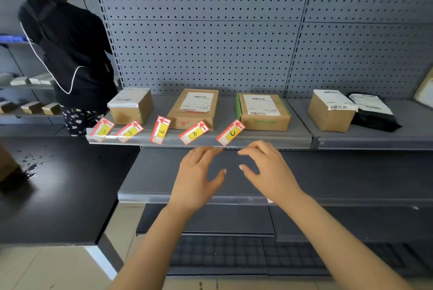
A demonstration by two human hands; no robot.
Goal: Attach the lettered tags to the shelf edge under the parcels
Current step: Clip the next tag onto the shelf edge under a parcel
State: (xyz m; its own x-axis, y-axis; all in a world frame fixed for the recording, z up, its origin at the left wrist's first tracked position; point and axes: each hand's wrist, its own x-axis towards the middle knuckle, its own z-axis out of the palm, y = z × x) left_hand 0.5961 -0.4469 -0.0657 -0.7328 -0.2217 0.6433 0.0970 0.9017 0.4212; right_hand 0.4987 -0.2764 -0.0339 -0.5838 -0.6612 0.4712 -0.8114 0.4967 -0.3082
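Several red-and-yellow lettered tags lie askew along the front of the grey shelf (269, 137): G (102, 129), A (129, 131), E (160, 130), B (194, 132) and C (231, 132). Behind them stand three brown parcels (130, 106), (193, 109), (263, 111). My left hand (198, 177) and my right hand (266, 168) hover just below the shelf edge (269, 144), under tags B and C. Both hands have their fingers spread and hold nothing. The fingertips of both hands are close to the edge strip.
Another brown parcel (330, 110) and a black mailer bag (372, 111) sit on the shelf section to the right. A person in black (68, 51) stands at the left by other shelves. A black table (58, 184) is at my left. A lower shelf (328, 186) juts out beneath my hands.
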